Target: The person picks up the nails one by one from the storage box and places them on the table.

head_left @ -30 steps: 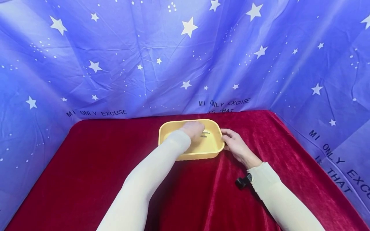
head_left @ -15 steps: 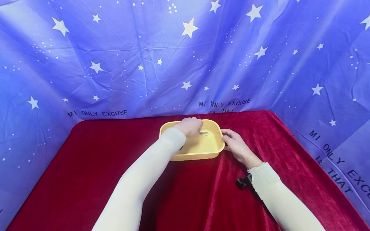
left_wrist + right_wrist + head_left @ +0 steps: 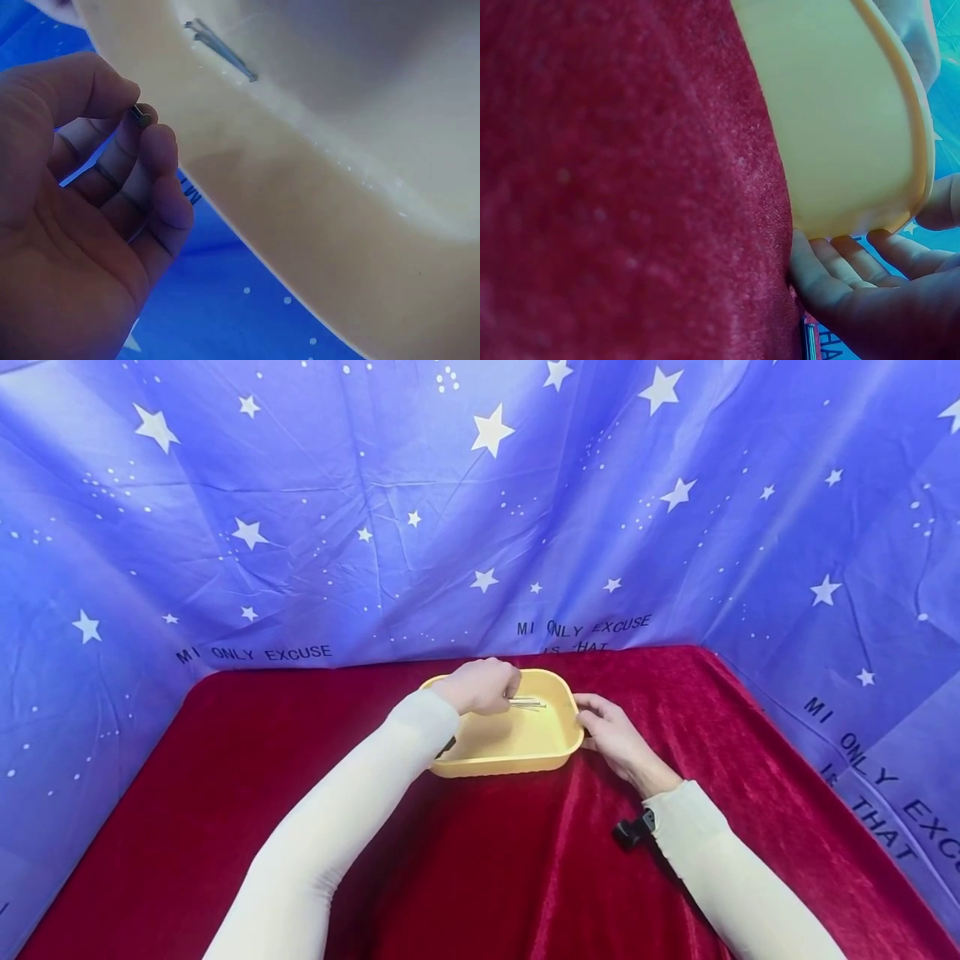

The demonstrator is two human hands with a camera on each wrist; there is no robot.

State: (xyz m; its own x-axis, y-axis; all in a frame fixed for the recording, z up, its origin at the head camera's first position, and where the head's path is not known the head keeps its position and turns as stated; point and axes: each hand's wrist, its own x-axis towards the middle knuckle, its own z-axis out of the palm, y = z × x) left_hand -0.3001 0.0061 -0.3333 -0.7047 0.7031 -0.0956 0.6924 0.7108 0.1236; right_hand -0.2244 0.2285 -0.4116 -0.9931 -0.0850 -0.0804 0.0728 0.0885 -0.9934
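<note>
A yellow plastic tray (image 3: 517, 747) sits on the red velvet table. My left hand (image 3: 480, 685) hovers over the tray's far left rim and pinches a small metal nail (image 3: 139, 115) between thumb and fingertips. A few thin nails (image 3: 528, 702) lie in the tray just right of that hand; the left wrist view shows these nails (image 3: 222, 49) against the tray wall (image 3: 315, 187). My right hand (image 3: 611, 735) holds the tray's right rim, fingers (image 3: 855, 259) curled under the tray edge (image 3: 840, 112) and thumb above it.
Red velvet cloth (image 3: 247, 760) covers the table, with its edges at the left, right and back. A blue star-printed sheet (image 3: 450, 510) hangs close behind and along both sides. A small black device (image 3: 632, 831) sits at my right wrist.
My left hand has drawn back and to the left, from over the tray's middle to its far left rim. The right hand and the tray have stayed put.
</note>
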